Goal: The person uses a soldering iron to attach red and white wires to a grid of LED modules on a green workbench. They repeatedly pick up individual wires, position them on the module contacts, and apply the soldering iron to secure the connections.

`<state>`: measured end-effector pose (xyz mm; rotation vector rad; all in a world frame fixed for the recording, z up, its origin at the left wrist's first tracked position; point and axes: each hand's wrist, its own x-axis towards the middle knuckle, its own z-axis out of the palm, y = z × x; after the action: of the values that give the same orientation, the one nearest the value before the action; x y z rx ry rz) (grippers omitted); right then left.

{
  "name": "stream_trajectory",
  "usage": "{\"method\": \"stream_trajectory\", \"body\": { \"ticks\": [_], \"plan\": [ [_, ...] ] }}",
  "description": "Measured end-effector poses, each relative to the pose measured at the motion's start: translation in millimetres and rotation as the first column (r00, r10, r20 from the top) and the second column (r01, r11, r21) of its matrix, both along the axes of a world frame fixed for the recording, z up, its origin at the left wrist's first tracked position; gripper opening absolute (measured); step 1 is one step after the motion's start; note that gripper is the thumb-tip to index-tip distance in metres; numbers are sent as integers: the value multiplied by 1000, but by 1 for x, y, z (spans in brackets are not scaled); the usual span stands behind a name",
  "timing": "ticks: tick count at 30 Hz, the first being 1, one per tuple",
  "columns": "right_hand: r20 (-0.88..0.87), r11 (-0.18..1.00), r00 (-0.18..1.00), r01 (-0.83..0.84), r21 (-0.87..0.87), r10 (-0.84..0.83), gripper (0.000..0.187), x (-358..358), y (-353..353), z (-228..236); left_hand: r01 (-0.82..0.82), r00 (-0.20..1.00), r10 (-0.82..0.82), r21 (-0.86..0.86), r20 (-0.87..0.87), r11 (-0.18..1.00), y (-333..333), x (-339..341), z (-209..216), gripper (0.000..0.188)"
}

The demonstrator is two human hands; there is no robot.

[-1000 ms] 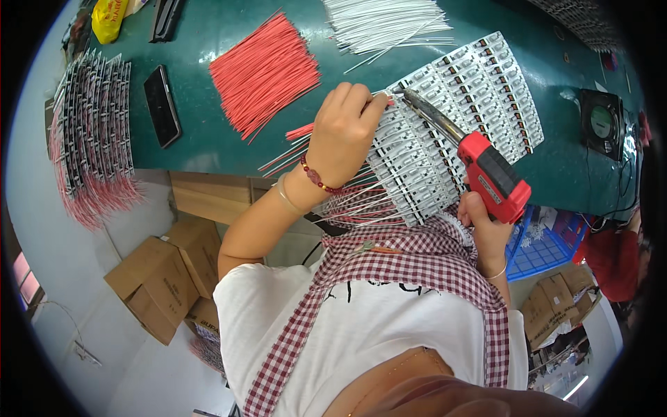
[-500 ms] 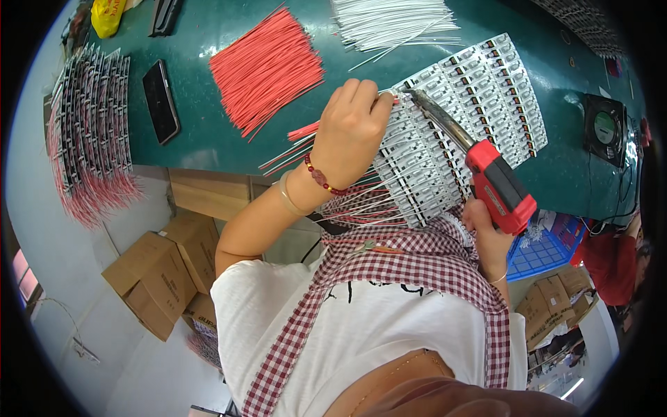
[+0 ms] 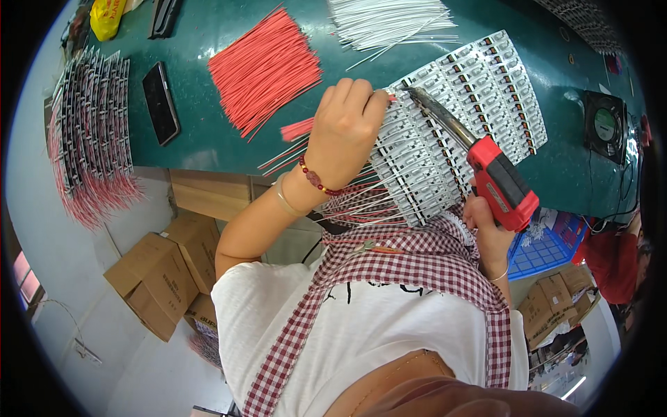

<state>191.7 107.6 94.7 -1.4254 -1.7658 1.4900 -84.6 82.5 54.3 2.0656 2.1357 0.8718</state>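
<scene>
A sheet of white circuit boards (image 3: 451, 104) lies at the table's front edge, its near part over my lap, with red and white wires along its left side. My left hand (image 3: 347, 125) is closed in a pinch at the sheet's upper left edge. It holds red wires (image 3: 297, 130); their one end sticks out left of the hand, and a short red end shows past the fingertips. My right hand (image 3: 488, 229) grips a red and black soldering iron (image 3: 501, 182) from below. The iron's dark tip rests close to my left fingertips, at the board edge; whether it touches is too small to tell.
Piles of red wires (image 3: 264, 69) and white wires (image 3: 389, 22) lie farther back on the green table (image 3: 194, 104). At left are a phone (image 3: 160, 103) and wired boards (image 3: 90, 132). A small black fan (image 3: 604, 128) stands right, above a blue basket (image 3: 542, 250). Cardboard boxes (image 3: 153, 285) stand below.
My left hand has shifted slightly left, and the red wires in it stick out a little farther left. The iron's tip has moved very little.
</scene>
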Motion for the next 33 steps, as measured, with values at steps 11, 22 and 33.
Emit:
{"method": "stream_trajectory", "body": {
  "ticks": [11, 22, 33],
  "plan": [
    [-130, 969, 985, 81, -234, -114, 35, 7, -5, 7, 40, 996, -47, 96, 70, 995, -6, 8, 1, 27],
    [-51, 954, 997, 42, -297, -60, 15, 24, -6, -1, 9, 998, -10, 9, 60, 1000, -4, 24, 0, 21],
    [-23, 997, 999, 26, -76, -28, 37, 28, -16, -7, 23, 998, -20, -53, 65, 998, -1, 25, 7, 18]
  ]
}}
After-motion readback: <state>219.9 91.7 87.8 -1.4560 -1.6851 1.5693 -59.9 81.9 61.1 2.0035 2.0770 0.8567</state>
